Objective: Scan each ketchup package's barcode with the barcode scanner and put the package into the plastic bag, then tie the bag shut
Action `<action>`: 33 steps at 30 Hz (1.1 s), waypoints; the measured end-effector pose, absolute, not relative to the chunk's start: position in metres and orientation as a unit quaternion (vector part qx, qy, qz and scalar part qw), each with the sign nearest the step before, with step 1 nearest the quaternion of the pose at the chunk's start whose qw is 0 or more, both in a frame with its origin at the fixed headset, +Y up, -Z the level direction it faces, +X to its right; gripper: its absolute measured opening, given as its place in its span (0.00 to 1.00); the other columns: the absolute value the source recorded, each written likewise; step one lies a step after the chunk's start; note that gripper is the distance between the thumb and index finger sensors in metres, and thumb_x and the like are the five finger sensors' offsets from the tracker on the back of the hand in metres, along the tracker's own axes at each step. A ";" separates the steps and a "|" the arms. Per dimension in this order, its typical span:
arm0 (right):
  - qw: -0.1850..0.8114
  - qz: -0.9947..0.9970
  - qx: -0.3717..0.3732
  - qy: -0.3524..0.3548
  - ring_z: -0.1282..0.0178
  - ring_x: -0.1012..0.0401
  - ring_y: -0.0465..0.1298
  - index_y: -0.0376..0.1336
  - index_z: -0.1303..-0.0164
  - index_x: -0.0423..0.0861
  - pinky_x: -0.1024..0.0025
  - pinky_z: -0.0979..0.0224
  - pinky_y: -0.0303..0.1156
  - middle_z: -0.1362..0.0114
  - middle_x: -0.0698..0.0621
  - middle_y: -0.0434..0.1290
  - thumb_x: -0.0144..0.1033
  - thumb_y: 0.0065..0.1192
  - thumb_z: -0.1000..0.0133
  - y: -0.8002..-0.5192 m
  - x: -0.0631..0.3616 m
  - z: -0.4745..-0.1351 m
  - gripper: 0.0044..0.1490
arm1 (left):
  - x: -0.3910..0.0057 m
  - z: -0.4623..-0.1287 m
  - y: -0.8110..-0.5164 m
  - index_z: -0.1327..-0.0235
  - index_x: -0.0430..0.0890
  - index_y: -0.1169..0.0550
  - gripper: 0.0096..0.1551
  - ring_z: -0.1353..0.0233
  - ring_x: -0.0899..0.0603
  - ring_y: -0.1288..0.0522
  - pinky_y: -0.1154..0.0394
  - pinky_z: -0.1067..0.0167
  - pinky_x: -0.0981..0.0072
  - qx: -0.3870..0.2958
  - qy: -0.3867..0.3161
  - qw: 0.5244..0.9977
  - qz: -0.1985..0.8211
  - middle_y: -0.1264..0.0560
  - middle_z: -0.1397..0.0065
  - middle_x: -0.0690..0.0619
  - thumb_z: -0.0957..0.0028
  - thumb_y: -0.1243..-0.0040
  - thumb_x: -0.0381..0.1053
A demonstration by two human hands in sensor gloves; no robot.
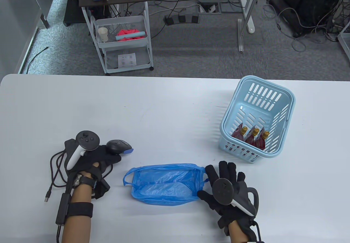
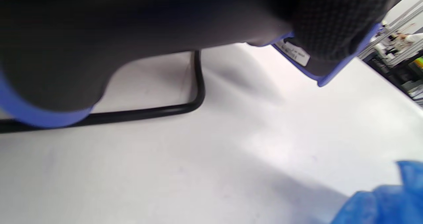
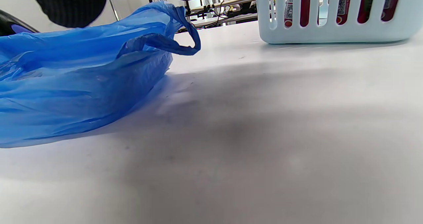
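A blue plastic bag (image 1: 164, 184) lies flat on the white table near the front edge, its mouth and handles spread. My left hand (image 1: 112, 155) grips a black barcode scanner (image 1: 119, 146) with a blue nose, left of the bag. In the left wrist view the scanner (image 2: 99, 35) fills the top. My right hand (image 1: 221, 171) is open with straight fingers at the bag's right edge. Its thumb lies by the bag; contact is unclear. Three red ketchup packages (image 1: 250, 137) with gold caps stand in a light blue basket (image 1: 284, 95) at the right.
The scanner's black cable (image 1: 54, 171) loops on the table left of my left wrist. The basket (image 3: 330, 32) stands just beyond the right hand. Behind the table are a white trolley (image 1: 123, 40) and floor cables.
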State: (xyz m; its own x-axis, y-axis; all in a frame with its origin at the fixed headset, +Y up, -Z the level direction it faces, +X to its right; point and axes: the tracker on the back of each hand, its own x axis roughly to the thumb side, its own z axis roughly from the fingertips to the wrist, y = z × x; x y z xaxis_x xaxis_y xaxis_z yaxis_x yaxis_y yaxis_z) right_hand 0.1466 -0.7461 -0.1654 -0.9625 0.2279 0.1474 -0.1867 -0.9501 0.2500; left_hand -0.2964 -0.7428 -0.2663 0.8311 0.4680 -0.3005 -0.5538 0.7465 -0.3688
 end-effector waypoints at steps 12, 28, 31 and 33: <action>0.095 0.984 0.091 0.118 0.15 0.35 0.33 0.40 0.12 0.50 0.27 0.22 0.32 0.12 0.34 0.34 0.67 0.55 0.45 -0.747 0.140 -0.166 0.58 | -0.291 -0.230 -0.707 0.36 0.51 0.20 0.36 0.41 0.42 0.23 0.26 0.35 0.43 -0.102 -0.024 0.923 0.369 0.27 0.40 0.55 0.55 0.31 0.66; 0.087 0.984 0.102 0.116 0.15 0.35 0.33 0.40 0.12 0.50 0.27 0.22 0.32 0.12 0.34 0.34 0.67 0.54 0.45 -0.748 0.132 -0.166 0.58 | -0.246 -0.196 -0.688 0.38 0.50 0.19 0.35 0.41 0.41 0.23 0.27 0.35 0.42 -0.065 -0.142 0.912 0.379 0.27 0.40 0.55 0.55 0.30 0.66; 0.085 0.985 0.101 0.114 0.15 0.35 0.33 0.40 0.12 0.50 0.27 0.22 0.32 0.12 0.34 0.34 0.67 0.54 0.45 -0.748 0.132 -0.166 0.58 | -0.239 -0.194 -0.690 0.38 0.50 0.19 0.35 0.41 0.41 0.23 0.26 0.35 0.42 -0.066 -0.158 0.913 0.370 0.27 0.40 0.55 0.55 0.31 0.66; 0.083 0.985 0.099 0.115 0.15 0.35 0.33 0.40 0.12 0.50 0.27 0.22 0.32 0.12 0.34 0.34 0.67 0.54 0.45 -0.748 0.132 -0.166 0.58 | -0.236 -0.193 -0.694 0.38 0.50 0.19 0.35 0.41 0.41 0.23 0.27 0.35 0.42 -0.065 -0.165 0.911 0.373 0.27 0.40 0.55 0.55 0.30 0.66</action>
